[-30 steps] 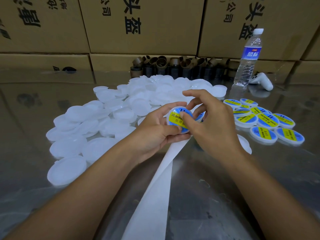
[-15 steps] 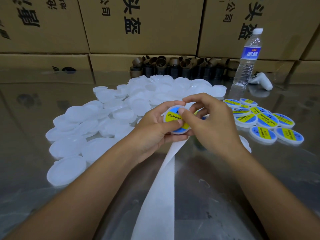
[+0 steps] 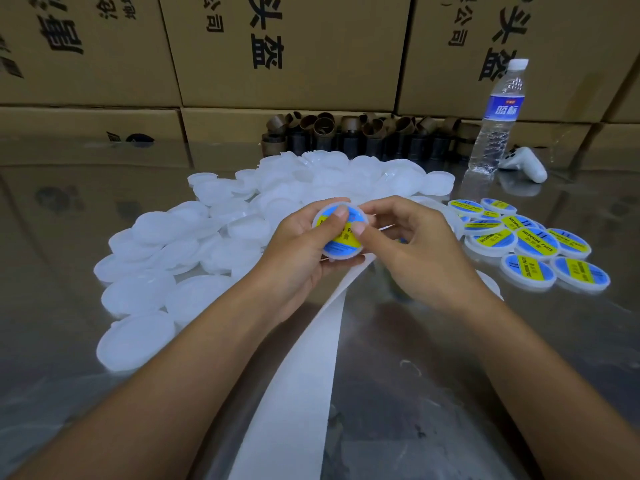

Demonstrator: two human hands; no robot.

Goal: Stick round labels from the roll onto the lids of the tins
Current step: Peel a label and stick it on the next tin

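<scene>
My left hand [image 3: 298, 247] grips a white round lid [image 3: 341, 249] with a blue and yellow label on its face, thumb lying across the label. My right hand [image 3: 412, 251] touches the same lid from the right, its thumb tip pressing the label and its fingers curled behind the lid's edge. A white strip of label backing [image 3: 298, 382] runs from under my hands toward the near edge. The label roll itself is hidden by my hands. Plain white lids [image 3: 221, 244] are heaped to the left and behind. Several labelled lids [image 3: 533, 244] lie to the right.
A water bottle [image 3: 497, 116] stands at the back right beside a white controller-shaped object [image 3: 526, 164]. Brown cardboard cores [image 3: 353, 133] line the back, in front of stacked cardboard boxes [image 3: 284, 50]. The tabletop [image 3: 485, 375] is shiny metal.
Both thumbs have slid over the label, and the lid has tilted so more of its blue face shows. The hands stay at the same place above the backing strip.
</scene>
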